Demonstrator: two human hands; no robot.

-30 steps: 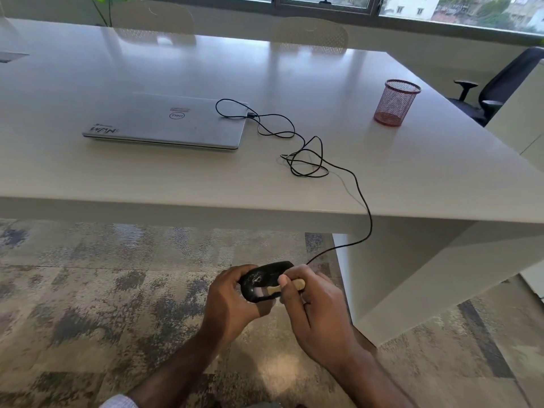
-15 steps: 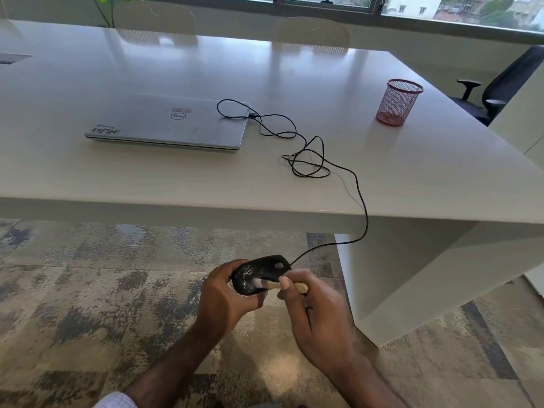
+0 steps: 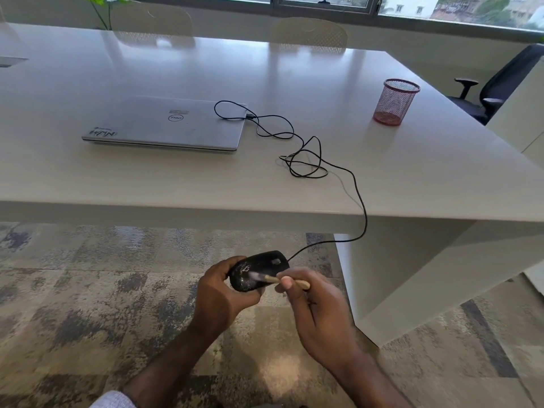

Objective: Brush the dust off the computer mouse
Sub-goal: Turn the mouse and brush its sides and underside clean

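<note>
CHANGE: brush tip has slid from the mouse's near edge up onto its dusty back, lower centre of frame | HANDS: left hand cradles computer mouse off the table, right hand pinches the brush handle | READ: sweeping under way, white dust specks remain | cable trails up to laptop

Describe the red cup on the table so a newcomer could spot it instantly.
Start at the big white table and go to its far right side, near the black office chair. The red mesh pen cup stands upright there, apart from the closed laptop. It is the table's only red, see-through object.
</note>
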